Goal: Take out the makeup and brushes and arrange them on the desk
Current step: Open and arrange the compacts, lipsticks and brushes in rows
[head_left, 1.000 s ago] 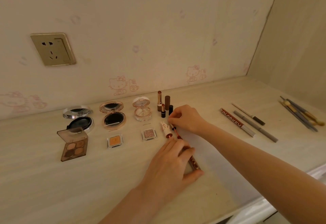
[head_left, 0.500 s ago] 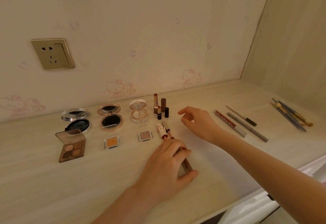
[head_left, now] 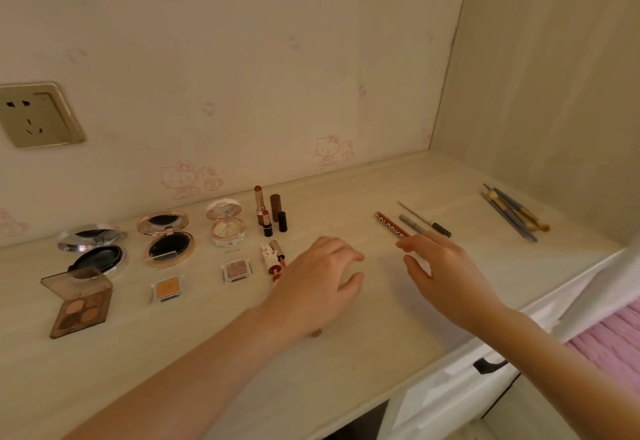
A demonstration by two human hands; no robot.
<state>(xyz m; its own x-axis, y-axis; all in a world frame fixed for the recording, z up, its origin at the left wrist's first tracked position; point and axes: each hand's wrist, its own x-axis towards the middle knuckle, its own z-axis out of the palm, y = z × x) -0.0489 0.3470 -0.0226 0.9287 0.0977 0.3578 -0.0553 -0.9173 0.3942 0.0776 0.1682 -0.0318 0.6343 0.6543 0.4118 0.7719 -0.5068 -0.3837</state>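
Makeup lies in rows on the pale desk [head_left: 346,370]. My left hand [head_left: 311,287] rests with relaxed fingers over a brown lip-gloss tube [head_left: 316,333], of which only one end shows under my palm. Just left of it lies a bunny-topped lip gloss [head_left: 270,254]. My right hand [head_left: 446,273] hovers open and holds nothing, its fingertips beside the red pen [head_left: 389,225] and the grey liners [head_left: 420,223]. Upright lipsticks [head_left: 268,213] stand behind. Three open compacts [head_left: 166,239], an eyeshadow palette [head_left: 81,304] and two small pans [head_left: 168,288] fill the left side.
Several brushes [head_left: 512,213] lie at the far right near the side wall. A wall socket [head_left: 38,116] is at the left. Below the desk's front edge is a white drawer front with a dark handle [head_left: 488,365], and pink fabric [head_left: 613,342] at the right.
My right hand has left the lipsticks and lip gloss and swung right towards the pens. My left hand stays over the brown tube. The view has shifted right.
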